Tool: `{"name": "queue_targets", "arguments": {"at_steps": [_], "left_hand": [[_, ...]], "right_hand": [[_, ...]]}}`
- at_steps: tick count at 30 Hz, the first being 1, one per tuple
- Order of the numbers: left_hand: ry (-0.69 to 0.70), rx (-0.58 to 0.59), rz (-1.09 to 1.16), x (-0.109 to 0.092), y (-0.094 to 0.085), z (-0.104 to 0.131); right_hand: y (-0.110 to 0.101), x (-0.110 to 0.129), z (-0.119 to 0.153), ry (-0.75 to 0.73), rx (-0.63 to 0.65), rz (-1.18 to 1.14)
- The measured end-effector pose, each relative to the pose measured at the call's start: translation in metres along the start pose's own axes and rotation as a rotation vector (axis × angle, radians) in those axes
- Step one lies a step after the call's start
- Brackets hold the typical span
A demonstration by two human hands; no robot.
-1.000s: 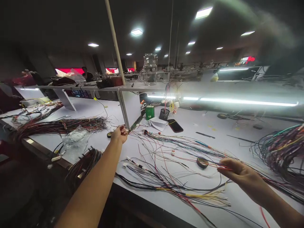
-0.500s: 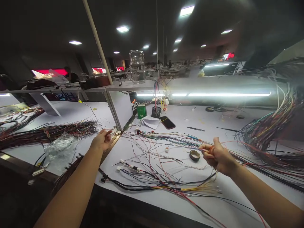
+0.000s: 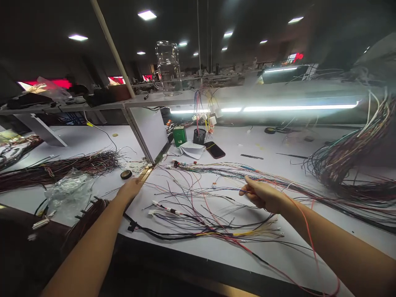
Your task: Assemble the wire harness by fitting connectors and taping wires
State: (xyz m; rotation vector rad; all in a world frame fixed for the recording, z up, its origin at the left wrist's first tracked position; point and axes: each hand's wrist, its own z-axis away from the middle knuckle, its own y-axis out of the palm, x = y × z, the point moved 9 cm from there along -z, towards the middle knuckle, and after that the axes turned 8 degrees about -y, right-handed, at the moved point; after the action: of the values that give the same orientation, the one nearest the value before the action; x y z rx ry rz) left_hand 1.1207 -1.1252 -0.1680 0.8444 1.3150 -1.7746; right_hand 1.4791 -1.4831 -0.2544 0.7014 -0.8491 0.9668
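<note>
My right hand (image 3: 261, 196) is closed above the bench, thumb and fingers pinching a thin blue wire (image 3: 227, 189) that runs off to the left. A red wire (image 3: 309, 231) drapes across my right forearm. At the seam between two benches is my left hand (image 3: 130, 189), fingers drawn together; whatever they grip is too small to make out. Just behind it lies a roll of black tape (image 3: 126, 174). Between my hands spread loose wires and a small white-and-orange connector (image 3: 214, 185). Nearer to me lies a black-sleeved wire harness (image 3: 167, 236) with white plugs.
Behind stand a green box (image 3: 179, 136), a black pen cup (image 3: 199, 135), folded paper (image 3: 192, 150) and a phone (image 3: 215, 150). Thick wire bundles (image 3: 349, 165) hang at right. Left are a wire bundle (image 3: 71, 165) and a plastic bag (image 3: 69, 192). A glass jug (image 3: 168, 68) tops the shelf.
My right hand has moved left and now pinches the blue wire. The red wire has come over my forearm. My left hand has shifted slightly, uncovering the tape roll; the view has tilted down.
</note>
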Motion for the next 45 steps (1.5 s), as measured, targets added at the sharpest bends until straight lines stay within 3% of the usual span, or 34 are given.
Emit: {"name": "queue_targets", "arguments": {"at_steps": [2,5,9,10,11,12,13,15,17,20,22,24,29,32,35,41,45], "left_hand": [[0.056,0.052,-0.127,-0.014,0.019,0.009],[0.145,0.217,-0.251,-0.034,0.063,0.034],[0.114,0.552,-0.344,-0.028,0.134,0.109],[0.073,0.703,-0.34,-0.02,0.156,0.137],[-0.011,0.994,-0.245,-0.012,0.183,0.177],[-0.053,1.178,-0.078,-0.015,0.203,0.211],[-0.068,1.239,0.1,-0.022,0.216,0.233],[-0.161,1.2,0.475,-0.038,0.237,0.254],[-0.349,1.03,0.867,-0.044,0.25,0.252],[-0.464,0.742,1.249,-0.041,0.257,0.233],[-0.425,0.613,1.279,-0.03,0.254,0.22],[-0.359,0.531,1.217,-0.014,0.248,0.209],[-0.267,0.439,1.106,0.022,0.235,0.196],[-0.242,0.48,1.067,0.028,0.234,0.198],[-0.202,0.558,1.023,0.024,0.234,0.204],[-0.095,0.626,0.991,0.016,0.23,0.213],[-0.063,0.64,0.952,0.017,0.23,0.215]], "right_hand": [[0.003,0.003,0.001,-0.022,-0.001,0.018],[0.007,0.01,0.007,-0.061,-0.038,0.032],[0.017,0.024,0.018,-0.138,-0.021,0.039],[0.02,0.028,0.022,-0.168,-0.003,0.038],[0.022,0.033,0.025,-0.2,0.012,0.038],[0.025,0.036,0.029,-0.23,0.018,0.047],[0.026,0.038,0.032,-0.253,0.016,0.069],[0.03,0.037,0.037,-0.267,-0.009,0.149],[0.035,0.03,0.039,-0.241,-0.017,0.229],[0.04,0.021,0.036,-0.242,0.009,0.247],[0.028,0.027,0.031,-0.299,-0.069,0.156],[0.001,0.039,0.029,-0.367,-0.216,-0.034],[-0.062,0.096,0.05,-0.606,-0.4,-0.536],[-0.075,0.137,0.072,-0.834,-0.399,-0.616],[-0.041,0.15,0.065,-0.78,-0.307,-0.405],[0.102,0.122,0.003,-0.462,0.067,0.112],[0.153,0.115,-0.038,-0.387,0.083,0.323]]}}
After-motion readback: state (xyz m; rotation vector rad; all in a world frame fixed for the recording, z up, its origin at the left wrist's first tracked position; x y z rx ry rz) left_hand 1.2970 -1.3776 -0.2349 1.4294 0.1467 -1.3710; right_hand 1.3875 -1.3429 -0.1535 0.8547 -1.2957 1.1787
